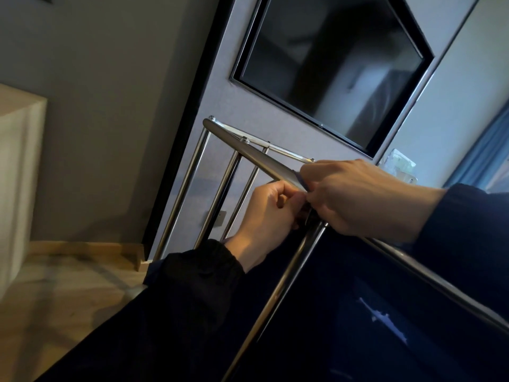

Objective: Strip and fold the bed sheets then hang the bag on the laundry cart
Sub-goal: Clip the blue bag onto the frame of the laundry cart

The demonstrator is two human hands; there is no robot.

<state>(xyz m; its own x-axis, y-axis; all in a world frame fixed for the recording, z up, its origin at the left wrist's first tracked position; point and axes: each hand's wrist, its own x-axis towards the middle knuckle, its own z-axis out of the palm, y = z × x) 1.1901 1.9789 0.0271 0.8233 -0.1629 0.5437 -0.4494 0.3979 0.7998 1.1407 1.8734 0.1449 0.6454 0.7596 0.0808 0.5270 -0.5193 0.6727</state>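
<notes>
Navy bag (344, 299) hangs inside the laundry cart (190, 186), its top at the near corner of the chrome top rail (248, 153); its contents are too dark to tell. Both forearms reach to that corner. Left hand (271, 210) and right hand (358, 197), fingers curled, pinch the bag's blue edge at the rail.

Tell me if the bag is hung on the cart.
Cannot tell: the dark bag lies within the cart frame, but the left hand and right hand pinch its strap at the rail corner; fastening hidden.
</notes>
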